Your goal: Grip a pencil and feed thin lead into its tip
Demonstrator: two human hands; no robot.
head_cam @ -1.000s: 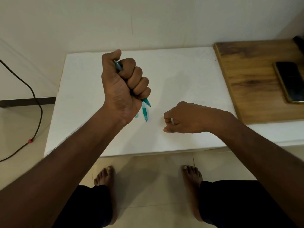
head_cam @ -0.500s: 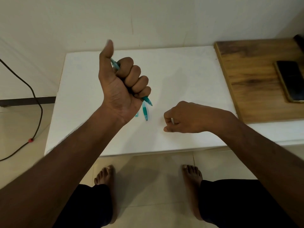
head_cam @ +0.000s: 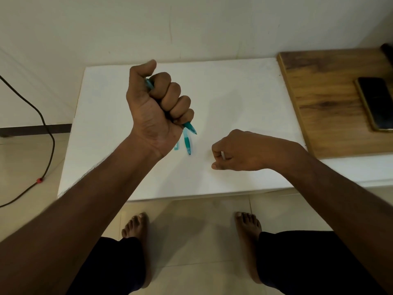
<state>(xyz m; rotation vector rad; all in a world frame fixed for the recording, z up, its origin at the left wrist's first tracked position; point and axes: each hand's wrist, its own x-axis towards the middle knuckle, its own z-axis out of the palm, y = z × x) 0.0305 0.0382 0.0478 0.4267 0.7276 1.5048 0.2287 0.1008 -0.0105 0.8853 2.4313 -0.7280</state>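
My left hand point(head_cam: 158, 107) is raised above the white table point(head_cam: 244, 99) and grips a teal pen point(head_cam: 190, 128) in a fist. The pen's tip points down to the right and my thumb is bent over its top end. Under this hand two teal pen parts lie on the table: a longer piece point(head_cam: 187, 144) and a short one point(head_cam: 176, 147), partly hidden by my wrist. My right hand point(head_cam: 244, 151) rests on the table to the right, its fingers curled and pinching a small white piece point(head_cam: 222, 155) that is mostly hidden.
A wooden board point(head_cam: 331, 107) lies on the table's right end with a dark phone point(head_cam: 375, 103) on it. A black cable point(head_cam: 45, 128) with a red clip runs over the tiled floor at the left. My bare feet stand before the table's front edge.
Half a second ago my left thumb stuck straight up off the pen; now it is bent down over the pen's top again. The right hand has not moved.
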